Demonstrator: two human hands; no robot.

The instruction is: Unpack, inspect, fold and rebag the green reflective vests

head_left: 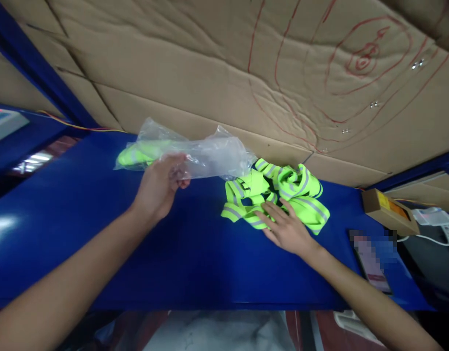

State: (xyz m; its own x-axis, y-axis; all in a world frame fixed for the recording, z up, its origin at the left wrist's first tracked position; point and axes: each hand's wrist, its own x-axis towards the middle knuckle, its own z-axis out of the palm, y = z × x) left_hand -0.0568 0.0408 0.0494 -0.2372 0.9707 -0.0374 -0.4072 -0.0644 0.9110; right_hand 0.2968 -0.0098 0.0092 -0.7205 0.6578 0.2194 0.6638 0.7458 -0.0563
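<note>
My left hand (162,183) pinches a clear plastic bag (217,156) by its near edge, above the blue tabletop. Behind that hand, a folded neon-yellow piece (134,155) shows through clear plastic; whether it lies inside the same bag I cannot tell. To the right lies a loose heap of neon-yellow reflective straps (308,209) with grey stripes. My right hand (286,226) rests at the heap's near edge, fingers spread and touching the straps, not closed on them.
A cardboard wall (195,73) with red pen lines rises behind the blue table (187,263). At right are a small brown box (388,212), a phone (372,263) and a white cable (434,239). A pale device (5,124) stands far left.
</note>
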